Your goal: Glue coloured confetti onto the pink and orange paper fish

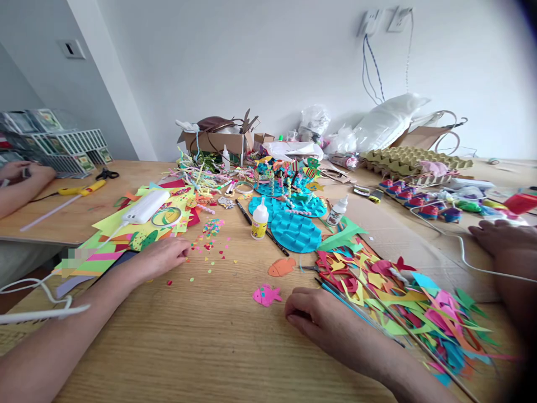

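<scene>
My left hand [170, 256] is closed, fingertips pressed together at the edge of scattered small coloured paper dots [208, 244]; anything between the fingers is too small or hidden to make out. My right hand [312, 314] rests curled on the table, with nothing visible in it. Just left of it lies a pink paper fish [267, 295] with small blue dots on its body. Behind that fish is an orange paper fish [281, 267]. A white glue bottle [259, 221] with a yellow label stands upright farther back, beside a blue-painted egg-tray piece [295, 230].
Paper scraps [398, 302] and a long thin stick [413, 336] spread across the right. Coloured sheets lie left, under a white power strip [145, 206]. A second glue bottle [338, 211] leans behind. Other people's hands [501, 240] show at both sides; a yellow glue gun [81, 189] lies left.
</scene>
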Demonstrator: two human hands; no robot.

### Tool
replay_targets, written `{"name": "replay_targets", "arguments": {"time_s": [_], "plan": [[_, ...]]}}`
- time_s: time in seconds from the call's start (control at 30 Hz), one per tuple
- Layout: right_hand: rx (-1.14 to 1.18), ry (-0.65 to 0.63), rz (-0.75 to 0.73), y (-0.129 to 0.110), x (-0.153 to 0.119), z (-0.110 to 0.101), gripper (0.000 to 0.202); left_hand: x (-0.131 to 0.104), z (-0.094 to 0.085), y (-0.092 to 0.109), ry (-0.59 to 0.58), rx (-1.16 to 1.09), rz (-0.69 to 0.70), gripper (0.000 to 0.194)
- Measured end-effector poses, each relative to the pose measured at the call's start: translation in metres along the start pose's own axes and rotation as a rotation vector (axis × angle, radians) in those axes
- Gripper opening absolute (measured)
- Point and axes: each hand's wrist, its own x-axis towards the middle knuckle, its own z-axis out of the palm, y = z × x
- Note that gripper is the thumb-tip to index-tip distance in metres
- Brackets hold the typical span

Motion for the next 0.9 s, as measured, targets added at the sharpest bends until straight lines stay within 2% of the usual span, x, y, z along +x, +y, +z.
{"name": "replay_targets", "arguments": {"time_s": [0.3,0.63,0.77,0.9], "plan": [[0.013,-0.013,0.023,-0.001,-0.002,-0.002,0.019,0.002,0.0,0.0,0.029,-0.005,-0.007,0.012],[0.018,-0.022,0.022,-0.001,-0.003,-0.001,0.019,0.002,0.0,-0.005,0.093,-0.077,-0.102,0.006],[0.011,-0.029,0.021,-0.001,-0.002,-0.002,0.019,0.003,-0.004,-0.002,0.074,-0.111,-0.118,0.015],[0.006,-0.029,0.024,-0.002,-0.003,-0.003,0.02,0.004,-0.009,0.002,0.064,-0.132,-0.147,0.015]]}}
